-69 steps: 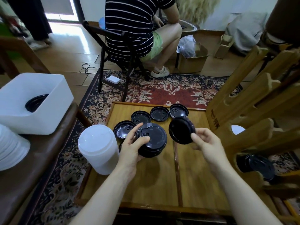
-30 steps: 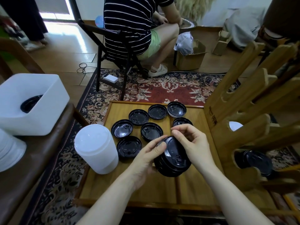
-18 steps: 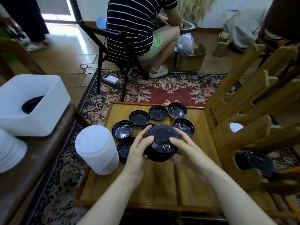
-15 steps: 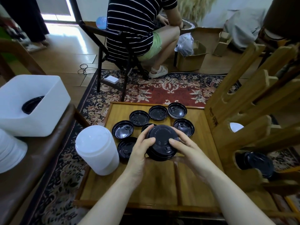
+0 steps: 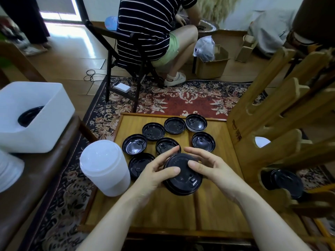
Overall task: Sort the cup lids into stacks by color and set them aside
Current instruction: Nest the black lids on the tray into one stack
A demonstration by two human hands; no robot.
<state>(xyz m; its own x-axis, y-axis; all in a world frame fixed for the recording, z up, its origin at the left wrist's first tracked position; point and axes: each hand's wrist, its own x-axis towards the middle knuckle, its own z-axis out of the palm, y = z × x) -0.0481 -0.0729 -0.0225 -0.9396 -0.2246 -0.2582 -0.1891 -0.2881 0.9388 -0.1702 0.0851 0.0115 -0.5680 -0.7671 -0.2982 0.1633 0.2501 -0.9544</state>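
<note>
Near the middle of the low wooden table, a stack of black lids is held from both sides: the left hand and right hand curl around its rim, thumbs pressing on top. Seven loose black lids lie upturned toward the far edge; a stack of white lids stands at the left edge. Judged thin, light and slippery plastic, the stack probably flexes; grasp it low around the rim, not by the top lid alone.

head view | worn high, facing forward-down | close over wooden table
</note>
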